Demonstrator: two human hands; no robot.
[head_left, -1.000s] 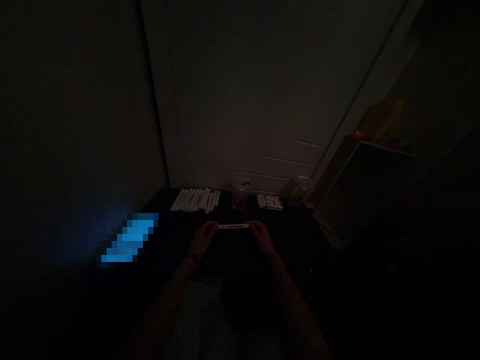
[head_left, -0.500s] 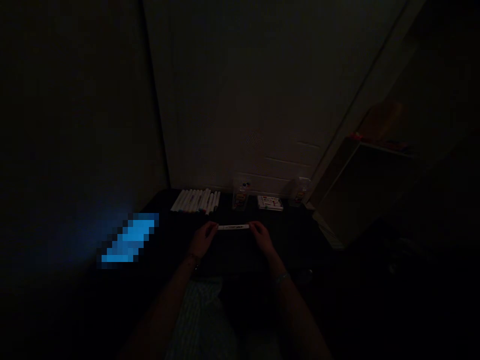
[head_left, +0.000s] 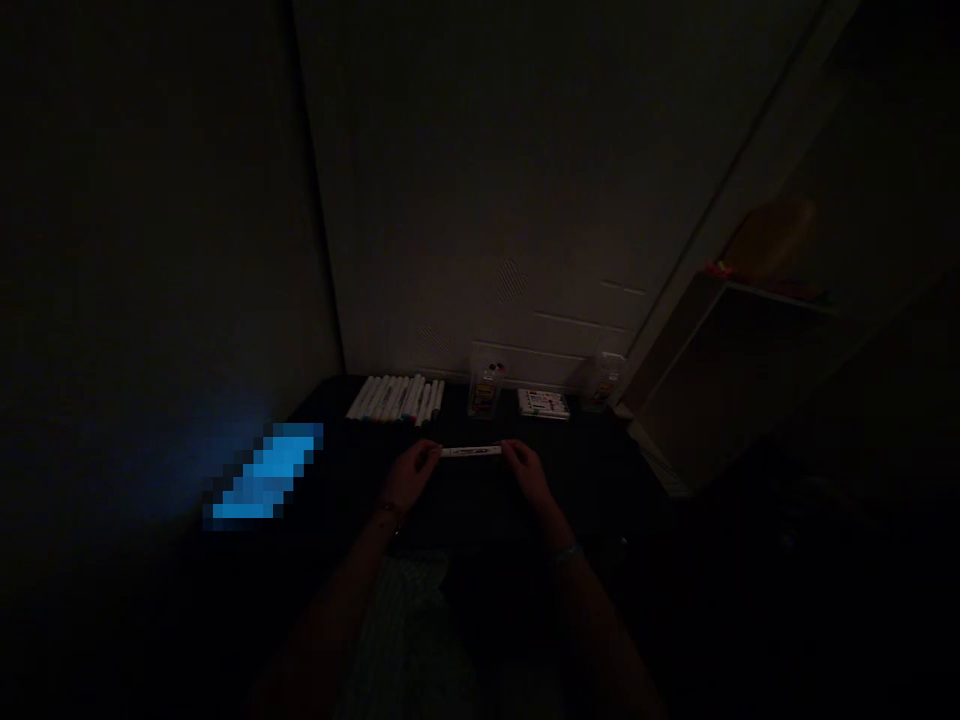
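Note:
A white marker pen (head_left: 471,451) with dark print along its barrel is held level above the dark table (head_left: 480,510). My left hand (head_left: 415,472) pinches its left end, and my right hand (head_left: 525,470) pinches the right end. Beyond my left hand lies a row of several white markers (head_left: 394,398), side by side, some with coloured ends toward me. A clear package (head_left: 486,392) stands behind the held marker, and a flat white printed box (head_left: 543,403) lies to the right of that. Dim light hides the finer finger detail.
At the left a blurred, glowing blue screen (head_left: 266,478) rests near the wall. Another clear package (head_left: 602,385) stands at the table's back right corner. A pale wall (head_left: 480,200) rises behind the table. On the right is a shelf or cabinet (head_left: 720,380) with an orange object (head_left: 772,238) on top.
Both hands keep their pinch on the marker's ends. The whole view has shifted slightly, and the things on the table stay in place.

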